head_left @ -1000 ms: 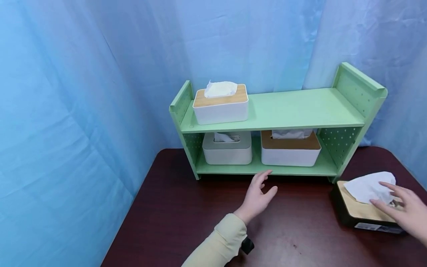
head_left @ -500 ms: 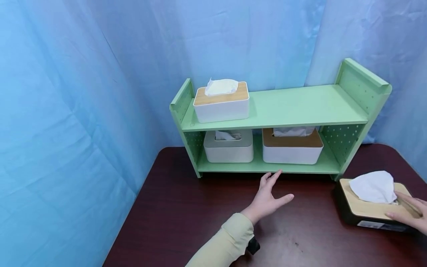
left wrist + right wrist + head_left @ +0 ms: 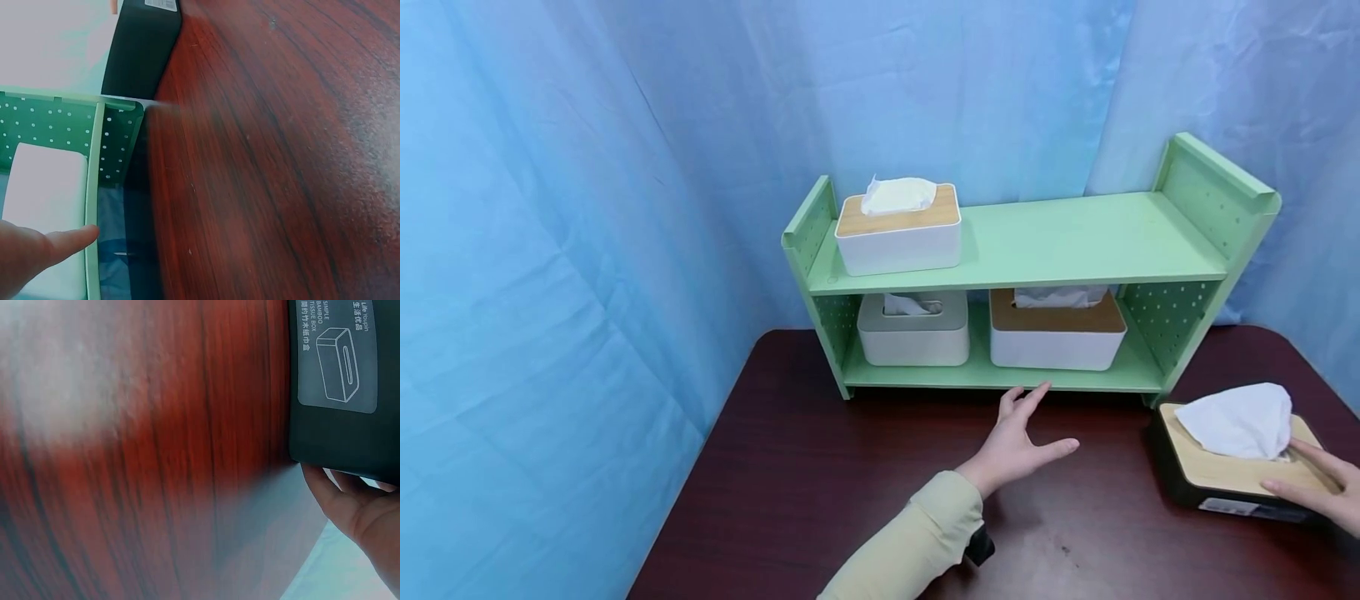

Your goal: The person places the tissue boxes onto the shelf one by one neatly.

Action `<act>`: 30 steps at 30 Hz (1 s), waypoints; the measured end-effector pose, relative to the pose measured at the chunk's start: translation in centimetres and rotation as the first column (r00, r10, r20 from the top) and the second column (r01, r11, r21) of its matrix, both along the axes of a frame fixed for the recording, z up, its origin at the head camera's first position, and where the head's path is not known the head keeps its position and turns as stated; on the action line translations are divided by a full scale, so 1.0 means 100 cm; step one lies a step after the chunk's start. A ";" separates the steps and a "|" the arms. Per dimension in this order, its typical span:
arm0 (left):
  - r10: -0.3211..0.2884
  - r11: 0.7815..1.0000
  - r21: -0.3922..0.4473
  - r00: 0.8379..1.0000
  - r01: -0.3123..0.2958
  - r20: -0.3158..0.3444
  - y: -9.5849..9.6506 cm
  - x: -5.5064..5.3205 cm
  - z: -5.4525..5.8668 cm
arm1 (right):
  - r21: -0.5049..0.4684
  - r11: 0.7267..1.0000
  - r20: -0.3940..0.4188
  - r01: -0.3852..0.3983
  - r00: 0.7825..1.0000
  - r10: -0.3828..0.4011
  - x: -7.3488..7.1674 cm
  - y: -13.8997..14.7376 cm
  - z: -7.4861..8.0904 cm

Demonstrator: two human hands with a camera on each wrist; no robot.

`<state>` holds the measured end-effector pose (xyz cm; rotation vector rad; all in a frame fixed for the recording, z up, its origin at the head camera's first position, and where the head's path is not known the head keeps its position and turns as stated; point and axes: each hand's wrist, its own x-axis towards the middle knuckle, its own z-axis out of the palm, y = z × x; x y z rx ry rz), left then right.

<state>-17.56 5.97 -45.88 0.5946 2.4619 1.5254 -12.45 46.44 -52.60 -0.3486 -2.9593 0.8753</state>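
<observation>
A black tissue box (image 3: pixel 1247 479) with a pale wooden lid and a white tissue (image 3: pixel 1240 421) sits on the table at the right. My right hand (image 3: pixel 1326 483) is at its right end, thumb and fingers extended and overlapping the lid in the head view. In the right wrist view, the box's labelled side (image 3: pixel 337 362) partly covers the fingers; firm contact is unclear. With fingers spread, my left hand (image 3: pixel 1011 450) hovers before the green shelf (image 3: pixel 1082 242), holding nothing. Only its thumb (image 3: pixel 65 244) shows in the left wrist view.
A white wood-topped tissue box (image 3: pixel 898 250) stands on the upper shelf's left. Below it are a grey-lidded box (image 3: pixel 913 342) and a brown-lidded white box (image 3: pixel 1056 346). The dark wooden table (image 3: pixel 790 492) extends in front; blue curtains (image 3: pixel 625 167) hang around.
My left hand has moved right in front of the shelf with its fingers spreading. My right hand has moved from over the tissue to the black box's right end, then stayed nearly still.
</observation>
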 end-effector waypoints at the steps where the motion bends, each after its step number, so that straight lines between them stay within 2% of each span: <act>1: -0.001 1.000 -0.003 1.000 0.001 -0.007 0.001 0.000 0.000 | -0.011 1.000 0.023 -0.016 1.000 0.016 -0.001 -0.001 0.000; 3: -0.007 1.000 -0.007 1.000 0.007 -0.018 0.002 -0.001 0.000 | -0.039 0.998 0.093 -0.046 0.994 0.049 -0.003 -0.006 0.003; 7: -0.018 1.000 -0.013 1.000 0.018 -0.016 0.004 -0.001 0.000 | -0.084 0.988 0.148 -0.126 0.979 0.138 -0.007 -0.020 0.013; 8: -0.020 1.000 -0.016 1.000 0.019 -0.016 0.004 -0.001 0.000 | -0.096 0.984 0.142 -0.147 0.977 0.160 -0.007 -0.024 0.015; 13: -0.020 0.999 -0.037 1.000 0.019 -0.023 0.005 0.000 -0.006 | -0.120 0.966 0.009 -0.228 0.973 0.230 -0.002 -0.044 0.015; 17: -0.021 0.998 -0.059 0.999 0.020 -0.024 0.006 0.001 -0.013 | -0.126 0.966 -0.018 -0.227 0.974 0.226 -0.002 -0.058 0.014; 23: -0.046 0.993 -0.113 0.999 0.043 -0.021 0.010 0.004 -0.024 | -0.118 0.970 0.004 -0.211 0.977 0.213 -0.004 -0.078 0.019; 30: -0.085 0.982 -0.167 0.996 0.087 0.019 0.014 0.006 -0.032 | -0.115 0.969 0.017 -0.218 0.975 0.222 -0.005 -0.110 0.026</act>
